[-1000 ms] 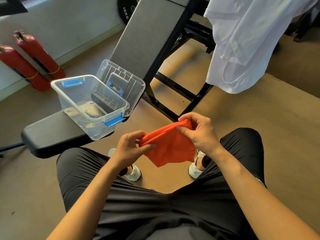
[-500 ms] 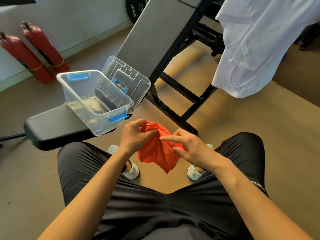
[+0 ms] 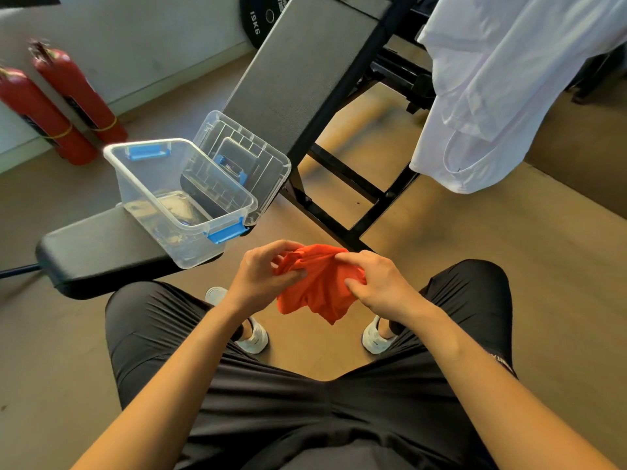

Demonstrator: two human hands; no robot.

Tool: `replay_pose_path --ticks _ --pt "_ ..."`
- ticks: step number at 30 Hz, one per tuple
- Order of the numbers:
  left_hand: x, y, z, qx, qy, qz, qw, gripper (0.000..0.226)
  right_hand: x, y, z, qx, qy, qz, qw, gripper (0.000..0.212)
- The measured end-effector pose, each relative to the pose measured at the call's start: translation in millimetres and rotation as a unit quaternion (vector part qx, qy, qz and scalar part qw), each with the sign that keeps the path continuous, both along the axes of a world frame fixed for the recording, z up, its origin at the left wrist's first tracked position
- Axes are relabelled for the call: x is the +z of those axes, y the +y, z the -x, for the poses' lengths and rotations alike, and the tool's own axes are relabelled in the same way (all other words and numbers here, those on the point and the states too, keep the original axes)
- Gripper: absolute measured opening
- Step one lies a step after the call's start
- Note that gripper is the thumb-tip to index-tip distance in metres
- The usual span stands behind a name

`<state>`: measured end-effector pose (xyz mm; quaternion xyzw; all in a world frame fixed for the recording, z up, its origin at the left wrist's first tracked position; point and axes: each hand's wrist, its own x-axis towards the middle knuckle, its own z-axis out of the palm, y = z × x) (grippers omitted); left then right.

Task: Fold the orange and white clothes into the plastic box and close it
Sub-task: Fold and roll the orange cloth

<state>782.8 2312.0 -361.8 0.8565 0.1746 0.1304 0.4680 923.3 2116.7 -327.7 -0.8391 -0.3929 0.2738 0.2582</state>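
A bunched orange cloth (image 3: pixel 319 290) hangs between my knees, above the floor. My left hand (image 3: pixel 263 278) pinches its left upper edge, and my right hand (image 3: pixel 380 286) grips its right side with curled fingers. The clear plastic box (image 3: pixel 142 179) with blue latches stands open on the bench seat to the upper left, a little beyond my left hand. Its clear lid (image 3: pixel 258 157) leans upright behind it against the bench back. A white garment (image 3: pixel 492 89) hangs over the equipment at the upper right.
The black bench seat (image 3: pixel 98 252) carries the box, and its grey inclined back (image 3: pixel 302 69) rises behind. Black frame bars (image 3: pixel 342 184) cross the floor ahead. Two red fire extinguishers (image 3: pixel 57 103) lean on the wall at left. A weight plate (image 3: pixel 261 15) stands at the top.
My hands have drawn closer together, gathering the orange cloth into a tighter bundle. The right hand has shifted from the cloth's top edge onto its right side.
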Motion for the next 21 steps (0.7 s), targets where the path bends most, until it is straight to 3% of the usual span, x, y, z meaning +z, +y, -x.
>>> replay_pose_path --ticks 6,10,13,15,17,21 --pt "2 -39 2 0.057 -0.077 0.019 0.995 0.039 3 6 15 -0.122 0.177 -0.109 0.971 0.06" --pt "1 -62 5 0.07 -0.11 0.049 0.99 0.043 0 5 23 -0.194 0.24 -0.161 0.937 0.067" --pt "2 -76 10 0.063 -0.131 0.117 0.983 0.029 -1 2 27 -0.212 0.21 -0.181 0.937 0.07" --pt "1 -81 14 0.053 -0.136 0.165 0.975 0.025 -2 0 26 -0.213 0.183 -0.192 0.941 0.06" --pt "-1 -82 18 0.047 -0.134 0.189 0.972 0.029 -3 -2 25 -0.209 0.167 -0.19 0.945 0.05" --pt "0 -81 29 0.022 -0.119 0.195 0.973 0.03 1 -8 19 -0.173 0.154 -0.155 0.96 0.052"
